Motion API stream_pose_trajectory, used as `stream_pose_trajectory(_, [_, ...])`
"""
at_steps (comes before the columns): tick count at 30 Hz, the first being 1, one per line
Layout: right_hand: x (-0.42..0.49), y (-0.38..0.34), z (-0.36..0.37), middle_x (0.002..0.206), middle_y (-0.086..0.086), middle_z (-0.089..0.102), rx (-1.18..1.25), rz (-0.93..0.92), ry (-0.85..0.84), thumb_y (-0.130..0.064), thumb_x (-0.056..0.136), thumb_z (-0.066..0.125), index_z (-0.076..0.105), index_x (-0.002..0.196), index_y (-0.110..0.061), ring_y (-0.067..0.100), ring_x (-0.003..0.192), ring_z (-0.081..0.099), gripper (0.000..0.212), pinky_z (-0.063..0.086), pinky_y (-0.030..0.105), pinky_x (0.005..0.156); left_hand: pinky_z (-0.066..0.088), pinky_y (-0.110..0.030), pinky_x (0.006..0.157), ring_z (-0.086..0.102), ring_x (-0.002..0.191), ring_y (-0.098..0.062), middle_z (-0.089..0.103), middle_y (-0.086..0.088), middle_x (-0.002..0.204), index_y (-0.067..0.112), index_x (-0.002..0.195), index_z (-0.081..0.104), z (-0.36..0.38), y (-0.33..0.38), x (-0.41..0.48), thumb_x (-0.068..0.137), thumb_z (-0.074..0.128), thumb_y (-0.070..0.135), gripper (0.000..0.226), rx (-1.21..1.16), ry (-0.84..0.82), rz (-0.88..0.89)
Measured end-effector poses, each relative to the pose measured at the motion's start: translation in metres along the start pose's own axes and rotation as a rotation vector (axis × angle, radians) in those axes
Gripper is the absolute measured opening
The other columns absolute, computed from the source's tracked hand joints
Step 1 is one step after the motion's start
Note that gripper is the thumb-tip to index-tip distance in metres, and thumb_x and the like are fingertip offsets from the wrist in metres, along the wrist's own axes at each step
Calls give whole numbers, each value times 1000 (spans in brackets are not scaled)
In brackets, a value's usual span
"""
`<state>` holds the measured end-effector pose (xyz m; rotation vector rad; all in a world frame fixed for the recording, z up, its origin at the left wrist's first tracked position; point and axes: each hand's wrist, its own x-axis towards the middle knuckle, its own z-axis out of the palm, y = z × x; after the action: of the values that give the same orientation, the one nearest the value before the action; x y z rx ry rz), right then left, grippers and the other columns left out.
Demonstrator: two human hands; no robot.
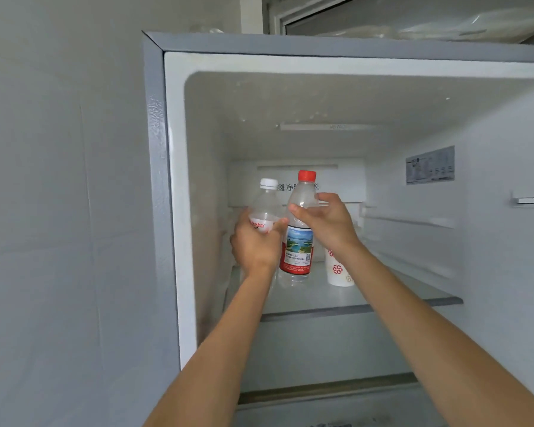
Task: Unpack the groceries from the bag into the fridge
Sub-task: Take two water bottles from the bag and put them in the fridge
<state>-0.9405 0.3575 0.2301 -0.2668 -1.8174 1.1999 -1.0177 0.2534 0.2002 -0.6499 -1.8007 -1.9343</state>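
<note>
Bottles first: we hold one in each grip inside the fridge [158, 149]. Our left grip [256, 241] curls round the label of the white-capped bottle [267, 204]. Our right grip [324, 223] clasps the shoulder of the red-capped bottle [298, 241], which stands between the two grips, its base seemingly on the shelf [398, 298]. A paper cup [338, 274] sits just below the right grip. To finish well, we should settle both bottles upright, let go only once they stand steady, and draw the right grip out without knocking the cup.
</note>
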Motion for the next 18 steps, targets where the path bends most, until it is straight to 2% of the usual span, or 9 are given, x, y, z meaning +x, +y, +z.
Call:
stream_pose_trajectory(3, [12,17,10,127,9,62,-101,-21,-41,-41,79,76,46,136,-15,22,113,60,70,49,35,96,56,-35,81,70,87,-22,74,1,96,24,107,60,11,-9,12,68,84,48,51,30,-3,-8])
stream_pose_trajectory(6, [18,22,13,136,10,54,-185,-65,-99,-44,82,72,43,142,-18,23,122,55,72,47,37,101,54,-31,81,69,94,-22,71,-4,109,16,122,56,14,-18,20,76,83,34,57,-20,-19,-38])
stream_pose_trajectory(9, [20,26,15,137,11,51,-282,-67,-167,-41,78,77,32,149,-19,25,125,52,86,46,41,103,51,-29,83,65,101,-20,65,-6,119,15,133,48,15,-25,22,81,80,20,62,-44,-65,-57])
stream_pose_trajectory(11, [19,26,13,137,11,50,-308,-68,-169,-32,79,79,26,151,-19,26,125,52,90,46,39,101,52,-37,95,64,110,-23,62,-6,126,16,142,38,14,-26,23,82,79,22,73,-33,-105,-84])
stream_pose_trajectory(13, [16,24,12,135,9,53,-334,-83,-172,-23,81,78,25,149,-16,23,119,54,87,46,33,92,50,-45,102,61,116,-24,59,-6,132,16,149,28,11,-24,21,82,78,25,85,-5,-141,-109])
stream_pose_trajectory(15, [10,21,10,131,9,56,-378,-114,-178,-18,82,76,31,145,-12,23,115,57,77,45,30,86,50,-49,101,61,119,-26,58,-7,134,14,149,25,10,-28,18,77,78,34,92,53,-151,-116])
stream_pose_trajectory(18, [-1,25,6,133,11,55,-402,-126,-208,-13,81,77,34,141,-10,29,120,56,74,46,33,89,47,-50,104,55,127,-27,56,-6,139,12,151,20,5,-35,8,80,72,42,93,155,-178,-126])
